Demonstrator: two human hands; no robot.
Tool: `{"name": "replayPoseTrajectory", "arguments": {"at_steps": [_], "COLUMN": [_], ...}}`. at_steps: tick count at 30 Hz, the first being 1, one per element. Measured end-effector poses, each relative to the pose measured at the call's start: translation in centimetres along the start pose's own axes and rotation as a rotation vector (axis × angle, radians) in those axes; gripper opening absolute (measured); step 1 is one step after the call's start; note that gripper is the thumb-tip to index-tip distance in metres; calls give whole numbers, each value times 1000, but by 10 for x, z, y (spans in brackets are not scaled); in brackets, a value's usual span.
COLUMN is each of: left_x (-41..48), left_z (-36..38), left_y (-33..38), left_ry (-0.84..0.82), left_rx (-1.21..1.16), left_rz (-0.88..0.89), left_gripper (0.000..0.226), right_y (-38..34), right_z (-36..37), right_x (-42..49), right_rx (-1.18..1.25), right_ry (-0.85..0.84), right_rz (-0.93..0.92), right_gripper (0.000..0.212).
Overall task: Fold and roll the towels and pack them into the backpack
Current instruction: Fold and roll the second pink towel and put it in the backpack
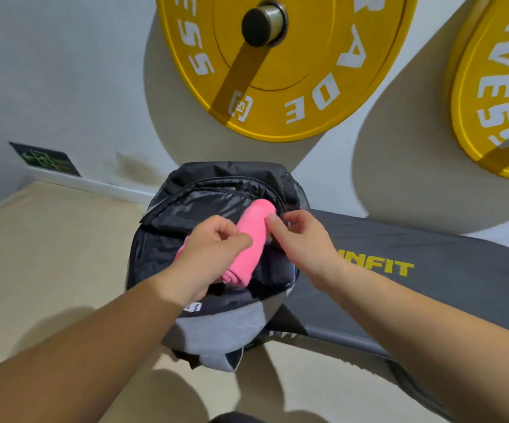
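Note:
A black and grey backpack (216,328) stands open at the end of a bench, its mouth facing me. A rolled pink towel (251,236) sticks out of the opening, lying lengthwise between my hands. My left hand (213,248) lies over the roll's left side with its fingers curled round it. On the right rim of the opening, my right hand (302,236) pinches the backpack's edge near the zip, thumb touching the towel's upper end. The lower part of the towel and the bag's inside are mostly hidden by my hands.
The backpack rests on a dark padded bench (415,276) with yellow lettering that runs off to the right. Two yellow weight plates (277,62) hang on the white wall (64,71) behind. Beige floor (48,254) lies to the left and below.

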State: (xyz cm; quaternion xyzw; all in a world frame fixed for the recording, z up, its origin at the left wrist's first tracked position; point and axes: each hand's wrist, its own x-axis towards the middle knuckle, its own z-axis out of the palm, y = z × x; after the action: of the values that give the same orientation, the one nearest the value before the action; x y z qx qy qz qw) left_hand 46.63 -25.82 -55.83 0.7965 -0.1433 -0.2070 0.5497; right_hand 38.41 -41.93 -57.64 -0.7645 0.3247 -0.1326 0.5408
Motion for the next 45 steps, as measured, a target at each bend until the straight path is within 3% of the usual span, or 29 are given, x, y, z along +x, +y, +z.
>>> {"name": "replayPoseTrajectory", "arguments": {"at_steps": [3, 6, 10, 13, 14, 19, 21, 24, 28, 31, 34, 36, 38, 40, 43, 45], "left_x": [20, 32, 45, 51, 50, 46, 45, 51, 67, 79, 88, 79, 59, 37, 25, 26], "left_z": [-52, -88, -88, -69, -62, -32, -30, -41, -56, -54, -55, -50, -34, -5, 46, 71], "left_y": [-26, -64, -102, -112, -111, -106, -104, -96, -88, -98, -104, -97, -87, -74, -72, -72], "left_ry": [292, 358, 230, 175, 173, 152, 139, 247, 340, 271, 224, 294, 343, 159, -191, -223], "left_rx": [77, 360, 443, 396, 404, 359, 323, 275, 244, 298, 508, 692, 734, 713, 887, 1062], "left_rz": [-19, -79, -188, -160, -161, -159, -157, -132, -134, -125, -98, 19, 312, 602, 841, 944], "left_gripper": [24, 31, 45, 19, 14, 38, 38, 20, 17, 32, 42, 41, 34, 24, 21, 27], "right_y": [14, 36, 52, 57, 60, 64, 61, 55, 44, 40, 42, 43, 46, 47, 49, 52], "right_z": [24, 43, 43, 28, 23, -17, -26, -20, -6, -2, -6, -13, -21, -29, -30, -27], "right_x": [3, 8, 20, 27, 28, 28, 27, 28, 46, 56, 60, 59, 56, 52, 50, 49], "right_rx": [-592, -1008, -1198, -1231, -1232, -1235, -1232, -847, -300, -121, -158, -243, -210, -152, -367, -452], "right_ry": [15, -36, -10, 30, 34, -31, -26, -38, 190, 154, 140, 109, -8, -123, -155, -113], "right_rz": [-422, -632, -722, -706, -673, -499, -479, -515, -344, -120, -37, -13, 9, 35, -40, -129], "right_gripper": [48, 59, 64, 61, 61, 61, 62, 51, 37, 50, 48, 31, 34, 38, 48, 48]}}
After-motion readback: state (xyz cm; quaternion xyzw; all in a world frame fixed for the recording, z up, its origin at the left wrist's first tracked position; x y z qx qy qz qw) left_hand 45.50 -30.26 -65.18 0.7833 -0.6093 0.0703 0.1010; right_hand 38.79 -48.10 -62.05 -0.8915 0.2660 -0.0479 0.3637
